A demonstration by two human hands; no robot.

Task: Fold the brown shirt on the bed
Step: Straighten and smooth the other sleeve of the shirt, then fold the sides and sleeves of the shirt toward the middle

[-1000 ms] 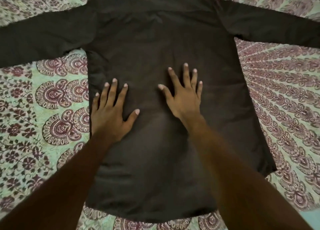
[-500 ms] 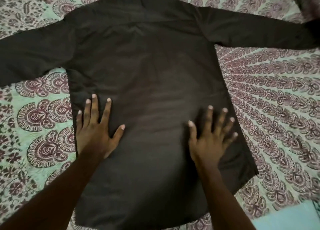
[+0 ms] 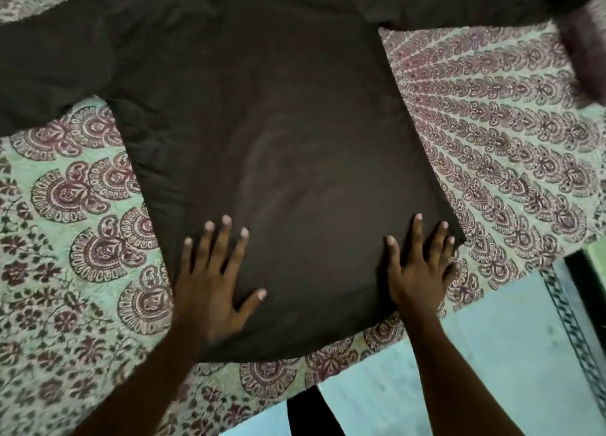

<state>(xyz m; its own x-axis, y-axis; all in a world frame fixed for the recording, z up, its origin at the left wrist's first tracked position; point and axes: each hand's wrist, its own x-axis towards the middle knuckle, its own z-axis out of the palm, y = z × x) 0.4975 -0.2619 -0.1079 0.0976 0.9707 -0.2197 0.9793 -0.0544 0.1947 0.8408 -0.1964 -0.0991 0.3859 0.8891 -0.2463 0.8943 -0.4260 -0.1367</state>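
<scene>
The brown shirt (image 3: 278, 133) lies flat, back up, on the bed, both long sleeves spread out to the left and right. My left hand (image 3: 213, 278) presses flat on the shirt near its lower left hem, fingers straight and spread. My right hand (image 3: 419, 268) lies flat on the lower right corner of the shirt, its outer fingers reaching the side edge. Neither hand grips the cloth. The collar is out of view at the top.
The bed is covered by a pale green sheet with maroon paisley print (image 3: 492, 140). The bed's near edge runs diagonally at the lower right, with light blue floor (image 3: 475, 370) beyond. A blurred dark, fuzzy object (image 3: 583, 58) sits at the upper right.
Both hands slid down the shirt toward the hem, smoothing it. The right hand also moved outward to the lower right corner. The view shifted so the shirt sits higher in frame.
</scene>
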